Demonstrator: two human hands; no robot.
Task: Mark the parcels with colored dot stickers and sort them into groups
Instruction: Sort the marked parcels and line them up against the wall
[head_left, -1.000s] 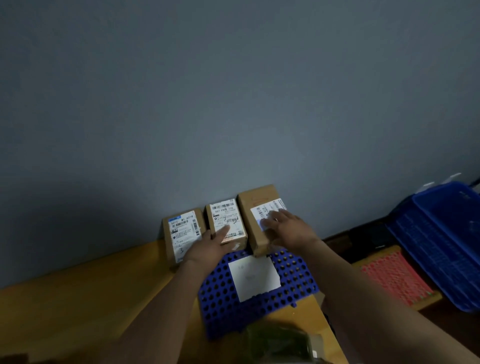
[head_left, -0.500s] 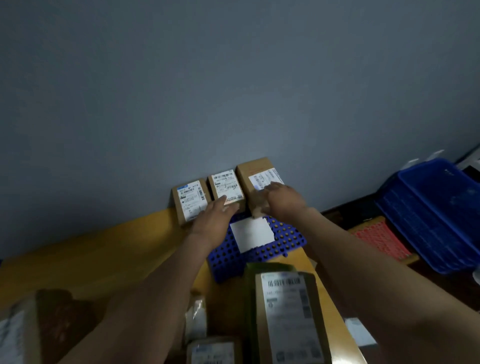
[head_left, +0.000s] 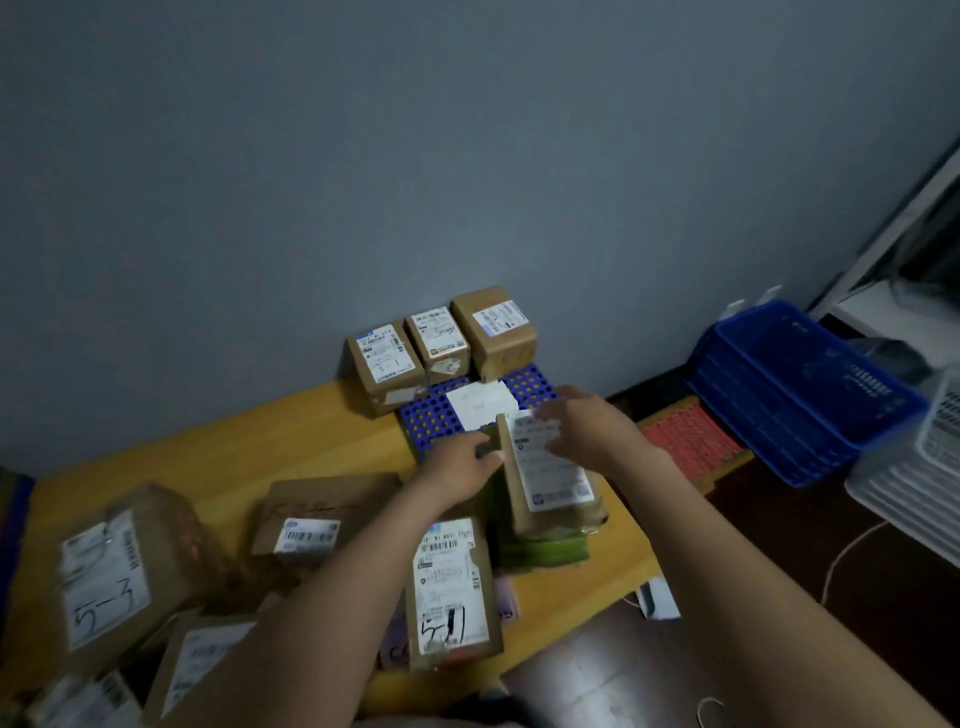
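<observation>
Both my hands have come back from the three boxes (head_left: 439, 340) at the wall, and they are now on a brown parcel (head_left: 553, 483) nearer to me.

On the left of the yellow table (head_left: 208, 457) is a parcel marked 5-3 (head_left: 104, 577), blurred. Nearer the middle is a parcel marked 5-1 (head_left: 452, 587). My left hand (head_left: 462, 467) grips the brown parcel's left edge with curled fingers. My right hand (head_left: 587, 431) holds its far end, with fingers bent across the label. The parcel rests on a green packet (head_left: 545, 553), just in front of the blue dotted sheet (head_left: 431, 421) and the white paper (head_left: 480, 402) lying on it. Further right are a red sheet (head_left: 691, 441) and stacked blue crates (head_left: 800, 384).

I think the risk is the soft packet underneath. If I lift carelessly it may drag along or slide off the table's right edge. The light is dim, so I could also misread the label and put the parcel in the wrong group.

Half a second ago my fingers were on the middle and right boxes, and this parcel lay untouched below them. The boxes are still in their row against the wall, and more of the near table shows.
</observation>
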